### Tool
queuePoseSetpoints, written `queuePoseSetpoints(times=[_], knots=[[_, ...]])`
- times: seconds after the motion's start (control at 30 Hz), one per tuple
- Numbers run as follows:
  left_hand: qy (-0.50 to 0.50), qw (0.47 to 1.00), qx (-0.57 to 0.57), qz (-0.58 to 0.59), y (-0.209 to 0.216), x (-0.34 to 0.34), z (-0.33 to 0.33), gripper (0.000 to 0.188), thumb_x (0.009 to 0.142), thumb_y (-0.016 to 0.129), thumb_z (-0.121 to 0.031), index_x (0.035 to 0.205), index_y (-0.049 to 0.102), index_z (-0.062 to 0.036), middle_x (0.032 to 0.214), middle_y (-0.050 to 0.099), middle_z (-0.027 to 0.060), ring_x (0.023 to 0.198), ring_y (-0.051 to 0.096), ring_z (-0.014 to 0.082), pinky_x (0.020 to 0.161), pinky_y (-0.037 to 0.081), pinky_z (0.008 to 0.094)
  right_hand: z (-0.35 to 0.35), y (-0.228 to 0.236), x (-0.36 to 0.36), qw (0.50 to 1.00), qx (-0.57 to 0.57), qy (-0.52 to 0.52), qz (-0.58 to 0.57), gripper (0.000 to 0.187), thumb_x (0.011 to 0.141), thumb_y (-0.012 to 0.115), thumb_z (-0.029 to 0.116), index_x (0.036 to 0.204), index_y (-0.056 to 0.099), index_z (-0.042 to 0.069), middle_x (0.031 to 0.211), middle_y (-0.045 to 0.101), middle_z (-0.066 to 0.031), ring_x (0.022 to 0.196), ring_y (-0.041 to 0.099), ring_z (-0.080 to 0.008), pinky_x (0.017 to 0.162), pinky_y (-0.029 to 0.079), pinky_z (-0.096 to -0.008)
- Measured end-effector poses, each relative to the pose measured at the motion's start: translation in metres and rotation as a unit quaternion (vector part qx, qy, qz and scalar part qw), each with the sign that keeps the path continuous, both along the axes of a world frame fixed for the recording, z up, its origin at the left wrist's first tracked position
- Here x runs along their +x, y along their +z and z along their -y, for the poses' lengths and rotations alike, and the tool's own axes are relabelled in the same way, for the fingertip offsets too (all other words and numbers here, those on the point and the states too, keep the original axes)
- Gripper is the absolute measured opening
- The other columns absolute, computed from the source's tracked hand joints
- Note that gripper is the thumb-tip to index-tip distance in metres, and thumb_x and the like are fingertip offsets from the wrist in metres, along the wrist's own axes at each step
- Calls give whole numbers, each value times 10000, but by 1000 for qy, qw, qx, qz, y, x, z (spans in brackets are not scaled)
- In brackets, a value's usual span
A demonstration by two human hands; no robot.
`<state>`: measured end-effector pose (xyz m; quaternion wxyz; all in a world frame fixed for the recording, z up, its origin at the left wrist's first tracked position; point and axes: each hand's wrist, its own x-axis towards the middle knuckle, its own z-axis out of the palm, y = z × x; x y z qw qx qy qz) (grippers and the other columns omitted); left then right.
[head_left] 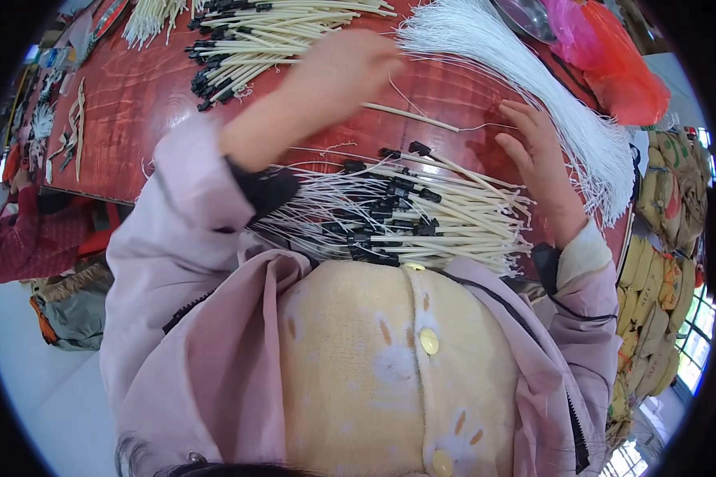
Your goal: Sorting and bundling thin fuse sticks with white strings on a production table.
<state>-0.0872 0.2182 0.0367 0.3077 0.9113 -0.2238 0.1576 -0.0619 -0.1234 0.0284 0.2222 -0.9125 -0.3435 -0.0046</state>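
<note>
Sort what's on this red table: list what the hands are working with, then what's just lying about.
In hand:
- left hand holding a cream stick
- right hand at the white cord bundle
- near pile of cream sticks with black tips and cords
- far pile of black-tipped sticks

Lying about:
- pink plastic bag
- metal bowl
- stacked sacks
</note>
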Motion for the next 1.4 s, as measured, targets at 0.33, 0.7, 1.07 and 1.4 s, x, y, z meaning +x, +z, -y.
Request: queuePoseSetpoints(times=[0.33,0.7,1.07,1.4], knots=[[205,961,2,-185,-27,-33,-70,303,881,736,-325,917,717,-25,711,679,97,623,641,223,601,495,353,-63,-8,10,985,-56,135,88,202,796,746,141,956,649,64,1033,649,-74,993,578,-295,865,433,-398],[375,882,-241,-153,41,-101,-194,178,958,691,-251,892,699,-86,730,542,-85,591,428,22,531,305,208,-1,58,-7,993,-32,90,64,126,702,690,34,778,592,57,823,604,-78,866,569,-287,813,429,-376],[416,864,129,-251,14,-202,-265,236,914,737,-233,940,668,-9,769,636,17,649,565,104,605,457,270,28,90,-94,987,-52,110,-104,356,672,840,269,856,626,51,921,628,-66,951,564,-284,875,413,-408],[90,982,122,-112,-2,-15,-13,322,868,722,-342,923,694,-26,933,710,162,847,690,354,735,542,437,8,63,-68,997,-54,45,-7,440,759,800,277,1100,653,40,1142,638,-91,1079,556,-308,947,412,-408]])
